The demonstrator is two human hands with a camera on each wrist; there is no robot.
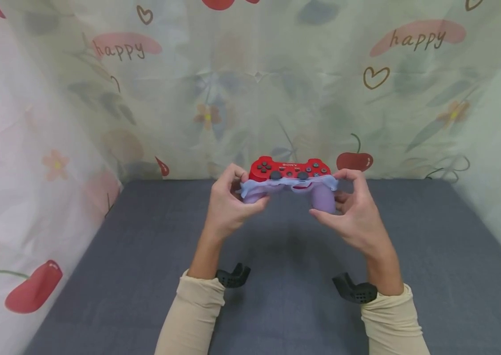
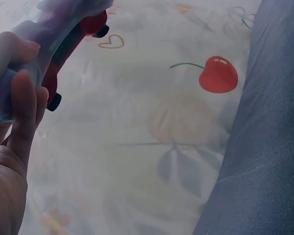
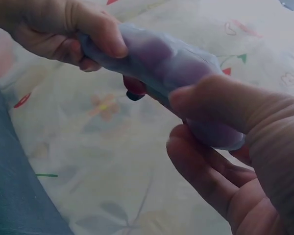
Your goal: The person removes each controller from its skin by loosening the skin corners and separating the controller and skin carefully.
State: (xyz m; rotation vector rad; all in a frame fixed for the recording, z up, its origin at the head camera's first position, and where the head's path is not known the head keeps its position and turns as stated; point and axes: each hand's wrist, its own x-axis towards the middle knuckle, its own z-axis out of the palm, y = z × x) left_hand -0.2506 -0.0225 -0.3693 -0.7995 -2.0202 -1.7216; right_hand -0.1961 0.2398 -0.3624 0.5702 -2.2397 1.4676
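Observation:
A red game controller [image 1: 288,166] with SONY lettering, dark thumbsticks and buttons is held up in the air over the far part of the table. A translucent lilac-blue soft cover [image 1: 323,198] wraps its grips, while the red button face shows above the cover's wavy edge. My left hand [image 1: 227,204] grips the covered left end, thumb on the near side. On the opposite end, my right hand [image 1: 359,217] pinches the cover, its thumb under the right grip and index finger at the top corner. The right wrist view shows both thumbs pressing the cover's smooth back [image 3: 157,54].
The dark grey cloth-covered table [image 1: 283,305] lies beneath my forearms. Behind it and to the sides hangs a pale curtain [image 1: 255,98] printed with cherries, hearts and flowers. Black wrist mounts [image 1: 359,292] sit on both wrists beside beige sleeves [image 1: 195,315].

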